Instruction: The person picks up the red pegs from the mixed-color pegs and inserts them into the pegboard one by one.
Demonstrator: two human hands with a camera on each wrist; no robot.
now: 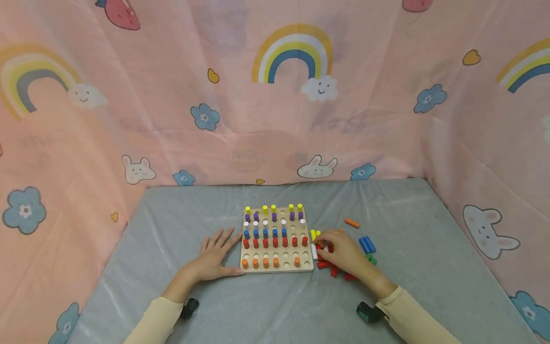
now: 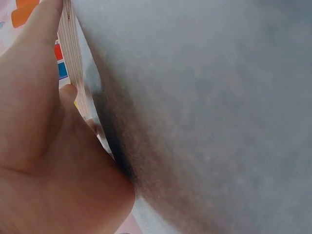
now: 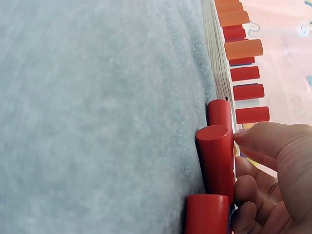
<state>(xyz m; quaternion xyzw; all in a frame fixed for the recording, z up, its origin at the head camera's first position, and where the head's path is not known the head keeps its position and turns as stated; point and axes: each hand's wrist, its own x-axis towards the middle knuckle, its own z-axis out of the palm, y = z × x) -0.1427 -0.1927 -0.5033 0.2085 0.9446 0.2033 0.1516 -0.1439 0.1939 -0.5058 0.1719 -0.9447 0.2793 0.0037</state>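
Note:
A wooden pegboard (image 1: 266, 270) stands on the grey cloth with rows of upright yellow, purple, white, blue, red and orange pegs; some holes have no peg. My left hand (image 1: 213, 260) lies with spread fingers at the board's left edge, thumb by the near corner. On the other side, my right hand (image 1: 341, 251) reaches with bent fingers into loose pegs close to the board. Near its fingertips lie a white peg (image 1: 314, 252), yellow pegs (image 1: 313, 234) and red pegs (image 3: 214, 156). Whether these fingers pinch a peg is hidden.
Beyond the right hand lie a loose orange peg (image 1: 352, 222), blue pegs (image 1: 367, 244) and green pegs (image 1: 371, 259). Patterned pink fabric (image 1: 275, 134) encloses the back and sides of the grey-covered table (image 1: 172, 215). Each wrist carries a dark device (image 1: 370, 313).

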